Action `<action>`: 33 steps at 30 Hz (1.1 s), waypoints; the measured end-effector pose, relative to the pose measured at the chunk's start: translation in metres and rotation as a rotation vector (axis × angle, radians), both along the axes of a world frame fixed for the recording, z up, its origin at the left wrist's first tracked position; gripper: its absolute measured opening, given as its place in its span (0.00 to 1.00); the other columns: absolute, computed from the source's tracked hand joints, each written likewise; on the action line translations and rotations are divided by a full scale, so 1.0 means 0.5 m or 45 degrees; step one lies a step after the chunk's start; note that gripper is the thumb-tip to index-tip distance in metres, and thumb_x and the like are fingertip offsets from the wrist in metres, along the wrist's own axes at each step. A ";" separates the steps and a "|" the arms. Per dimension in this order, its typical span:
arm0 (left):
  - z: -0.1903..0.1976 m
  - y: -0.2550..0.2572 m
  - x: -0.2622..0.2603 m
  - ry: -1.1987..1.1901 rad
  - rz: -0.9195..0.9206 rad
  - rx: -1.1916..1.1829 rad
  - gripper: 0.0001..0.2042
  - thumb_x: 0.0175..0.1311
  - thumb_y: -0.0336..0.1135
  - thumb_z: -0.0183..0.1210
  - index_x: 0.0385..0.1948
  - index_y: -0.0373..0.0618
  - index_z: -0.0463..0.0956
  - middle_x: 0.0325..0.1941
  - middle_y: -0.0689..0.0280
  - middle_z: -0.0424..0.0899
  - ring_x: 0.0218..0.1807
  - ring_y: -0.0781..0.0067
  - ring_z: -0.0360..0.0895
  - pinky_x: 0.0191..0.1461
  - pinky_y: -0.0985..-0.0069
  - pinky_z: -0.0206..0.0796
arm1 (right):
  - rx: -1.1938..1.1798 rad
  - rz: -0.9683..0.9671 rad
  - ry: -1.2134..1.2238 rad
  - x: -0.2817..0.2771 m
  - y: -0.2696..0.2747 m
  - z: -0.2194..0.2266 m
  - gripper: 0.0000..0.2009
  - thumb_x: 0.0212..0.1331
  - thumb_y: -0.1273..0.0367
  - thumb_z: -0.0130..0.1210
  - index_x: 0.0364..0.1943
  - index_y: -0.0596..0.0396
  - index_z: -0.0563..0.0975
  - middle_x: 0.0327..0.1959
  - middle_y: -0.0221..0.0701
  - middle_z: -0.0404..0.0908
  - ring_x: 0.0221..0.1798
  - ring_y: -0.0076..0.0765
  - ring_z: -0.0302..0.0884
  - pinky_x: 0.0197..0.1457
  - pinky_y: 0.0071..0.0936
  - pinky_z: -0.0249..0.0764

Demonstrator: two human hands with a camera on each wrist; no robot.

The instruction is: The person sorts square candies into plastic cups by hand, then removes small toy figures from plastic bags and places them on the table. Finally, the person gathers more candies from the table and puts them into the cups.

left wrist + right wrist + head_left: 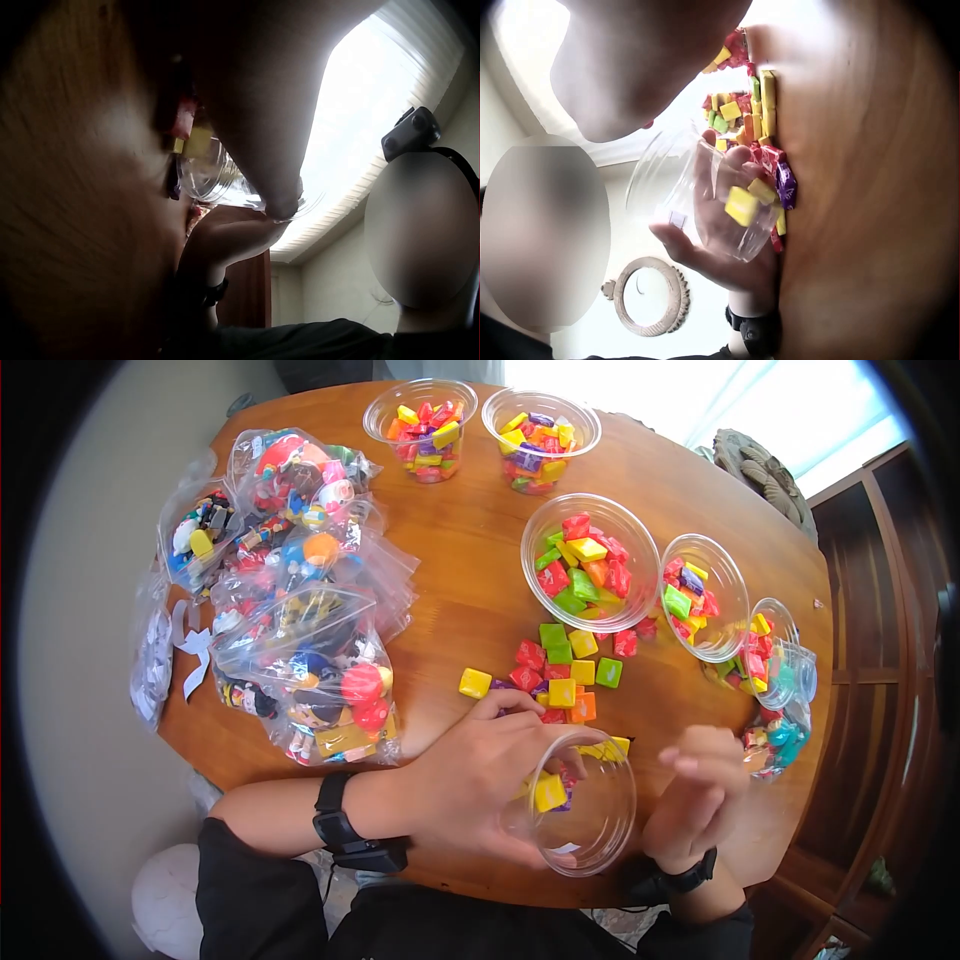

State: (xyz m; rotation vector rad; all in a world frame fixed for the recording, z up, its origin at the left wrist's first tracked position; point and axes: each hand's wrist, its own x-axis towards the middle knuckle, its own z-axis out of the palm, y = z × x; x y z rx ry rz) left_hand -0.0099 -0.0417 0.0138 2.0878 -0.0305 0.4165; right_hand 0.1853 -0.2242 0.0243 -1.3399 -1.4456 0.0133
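Note:
In the head view my left hand (480,770) grips a clear plastic cup (600,840), tilted with its mouth toward the right hand. A yellow wrapped candy (550,793) lies inside; the right wrist view also shows the yellow candy (742,206) through the cup wall. My right hand (703,790) is raised just right of the cup's rim, apart from it, its fingers bent and holding nothing visible. Beyond the left hand lie loose candies, among them a green one (608,672), an orange one (583,707) and a yellow one (475,682).
Clear cups of mixed candies stand at the back (420,455), (540,460) and toward the right (590,575), (705,600), (765,655). Plastic bags of small figures (310,660) cover the table's left side. Another bag (775,740) lies at the right edge.

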 end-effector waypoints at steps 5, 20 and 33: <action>-0.001 0.002 -0.002 -0.006 0.046 0.051 0.52 0.48 0.61 0.85 0.74 0.43 0.74 0.50 0.72 0.90 0.52 0.75 0.86 0.70 0.61 0.65 | -0.617 -0.243 0.256 0.014 0.040 0.007 0.07 0.74 0.75 0.60 0.52 0.57 0.81 0.38 0.31 0.79 0.31 0.31 0.74 0.40 0.25 0.72; -0.007 0.006 -0.003 0.003 -0.038 -0.007 0.54 0.47 0.63 0.83 0.75 0.41 0.70 0.52 0.63 0.88 0.54 0.60 0.86 0.72 0.54 0.64 | -1.302 0.139 0.113 0.080 0.008 0.079 0.24 0.50 0.70 0.80 0.52 0.48 0.83 0.46 0.30 0.79 0.30 0.32 0.81 0.34 0.31 0.77; -0.002 0.006 -0.004 -0.001 -0.012 -0.005 0.54 0.47 0.61 0.84 0.76 0.42 0.69 0.51 0.65 0.88 0.55 0.63 0.86 0.72 0.55 0.64 | -1.082 0.135 0.098 0.054 0.026 0.037 0.16 0.55 0.77 0.75 0.47 0.51 0.83 0.41 0.28 0.78 0.27 0.26 0.77 0.32 0.26 0.74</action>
